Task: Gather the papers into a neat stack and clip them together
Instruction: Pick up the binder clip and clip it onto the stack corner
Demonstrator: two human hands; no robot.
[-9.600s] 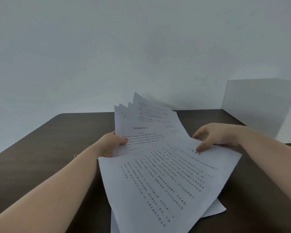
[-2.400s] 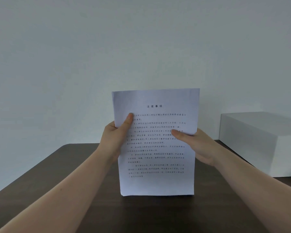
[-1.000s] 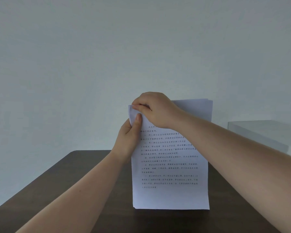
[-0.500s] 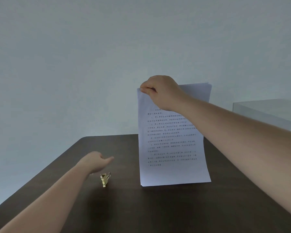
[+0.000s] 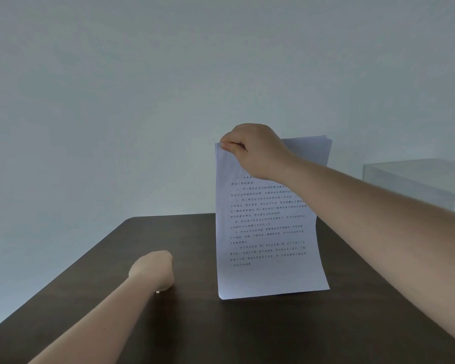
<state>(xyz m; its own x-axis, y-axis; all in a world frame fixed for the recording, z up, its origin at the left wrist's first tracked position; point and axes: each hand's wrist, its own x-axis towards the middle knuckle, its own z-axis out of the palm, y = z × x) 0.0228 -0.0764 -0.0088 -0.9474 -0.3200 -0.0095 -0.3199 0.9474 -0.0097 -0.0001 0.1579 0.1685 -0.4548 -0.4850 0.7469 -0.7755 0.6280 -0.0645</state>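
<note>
I hold the stack of papers [image 5: 267,232] on end, long axis upright, its bottom edge resting on the dark table [image 5: 273,332] and its printed face turned toward me; the top leans slightly away and the sheet edges fan a little at the upper right corner; my right hand [image 5: 255,151] is pinched tight on the upper left corner of the stack, thumb in front and fingers curled over the top edge, the forearm crossing in front of the right side of the page; my left hand [image 5: 153,269] is down on the table, well to the left of the stack, curled into a loose fist with its knuckles toward the surface; a small glint of metal [image 5: 157,292] shows just under its heel, and I cannot tell whether the fingers are closed on anything; a pale box [image 5: 415,185] stands at the right edge of the table, behind my right arm; a plain light wall [image 5: 142,88] fills the background; the page carries several paragraphs of black printed characters, too small and blurred to read
</note>
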